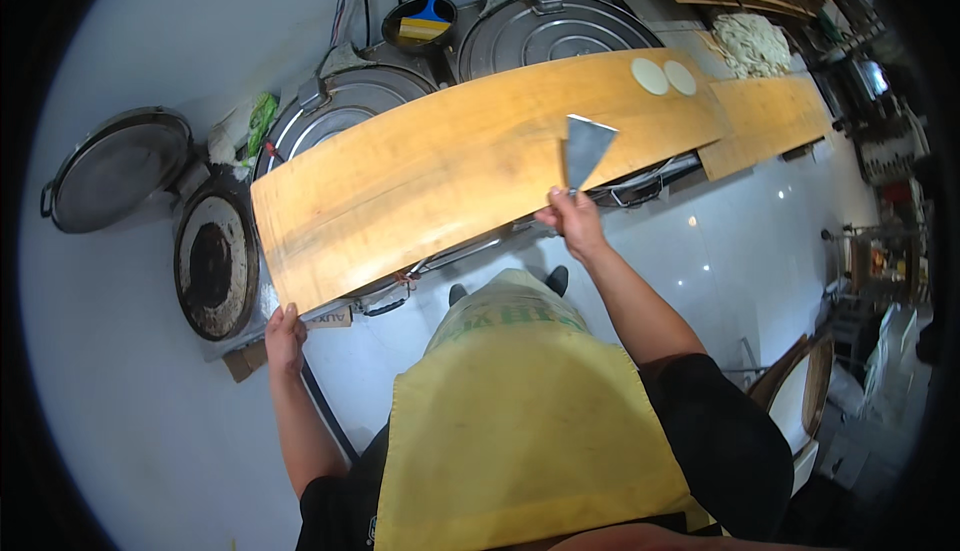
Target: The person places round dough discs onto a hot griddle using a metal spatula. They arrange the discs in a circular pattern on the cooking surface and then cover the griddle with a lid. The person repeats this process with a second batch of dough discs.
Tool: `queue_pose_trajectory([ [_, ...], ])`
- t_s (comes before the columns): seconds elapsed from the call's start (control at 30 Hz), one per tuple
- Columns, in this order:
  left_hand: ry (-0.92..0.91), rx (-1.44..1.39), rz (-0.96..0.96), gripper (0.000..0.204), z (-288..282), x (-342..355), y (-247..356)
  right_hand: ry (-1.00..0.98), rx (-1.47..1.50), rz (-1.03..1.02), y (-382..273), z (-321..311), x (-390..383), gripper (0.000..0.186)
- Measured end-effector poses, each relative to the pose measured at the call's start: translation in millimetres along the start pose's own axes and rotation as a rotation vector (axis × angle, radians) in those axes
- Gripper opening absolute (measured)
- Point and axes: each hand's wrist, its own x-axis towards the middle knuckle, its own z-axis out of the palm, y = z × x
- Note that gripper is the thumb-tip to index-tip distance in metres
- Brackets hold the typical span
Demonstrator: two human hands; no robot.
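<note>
A long wooden board (pixel 420 176) lies slantwise across round griddles. At its near left corner, my left hand (pixel 285 339) is closed on the board's edge. My right hand (pixel 574 221) grips the handle of a metal scraper (pixel 588 146), its wide blade pointing away from me over the board's near edge. Two pale flat dough rounds (pixel 650 77) sit side by side toward the board's far right end.
Lidded griddles (pixel 560 31) stand behind the board. At left is an open griddle (pixel 215 266) with its raised lid (pixel 122 171). A blue-handled brush (pixel 427 21) rests in a black pot (pixel 392 26). Dough pieces (pixel 752 46) are heaped by a second board (pixel 770 121).
</note>
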Motion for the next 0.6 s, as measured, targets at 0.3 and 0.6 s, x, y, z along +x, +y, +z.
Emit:
queue_pose_trajectory([
  [0.3, 0.841, 0.551, 0.24, 0.044, -132, 116, -80, -0.009, -0.299, 0.054, 7, 46, -78, 0.019],
  [0.6, -0.031, 1.355, 0.736, 0.073, 127, 93, -37, 0.317, -0.085, 0.268, -25, 33, -56, 0.022],
])
